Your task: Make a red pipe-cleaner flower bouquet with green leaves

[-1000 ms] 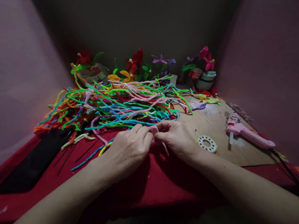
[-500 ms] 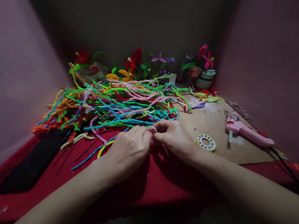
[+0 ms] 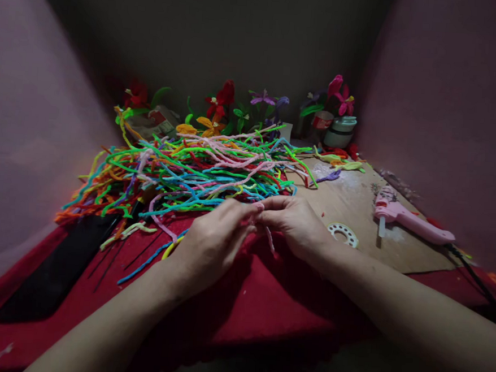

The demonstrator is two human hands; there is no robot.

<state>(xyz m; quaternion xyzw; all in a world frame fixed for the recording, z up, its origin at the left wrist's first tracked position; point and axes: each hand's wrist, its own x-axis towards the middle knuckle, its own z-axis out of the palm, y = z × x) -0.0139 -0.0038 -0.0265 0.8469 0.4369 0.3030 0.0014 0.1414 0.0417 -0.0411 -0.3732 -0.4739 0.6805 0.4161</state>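
Between the fingertips of both hands is a pink pipe cleaner (image 3: 271, 240), its thin tail hanging down below the fingers. My left hand (image 3: 217, 235) is closed on it, slightly blurred, thumb and fingers pinched together. My right hand (image 3: 294, 223) pinches the same piece from the other side, index finger and thumb meeting my left fingertips. Most of the pink piece is hidden by the fingers. Just beyond the hands lies a heap of many-coloured pipe cleaners (image 3: 206, 172). A white ring with round holes (image 3: 343, 234) lies beside my right wrist.
A pink glue gun (image 3: 415, 220) with its cord rests on a brown board (image 3: 379, 257) at right. On the red cloth (image 3: 264, 312) at left lies a black flat object (image 3: 55, 274). Pipe-cleaner flowers (image 3: 215, 110) and a lidded jar (image 3: 340, 131) stand at the back.
My left hand has turned and its fingers have shifted slightly up and right. More of the pink tail now shows below my right fingers. Part of the white ring is now covered by my right arm.
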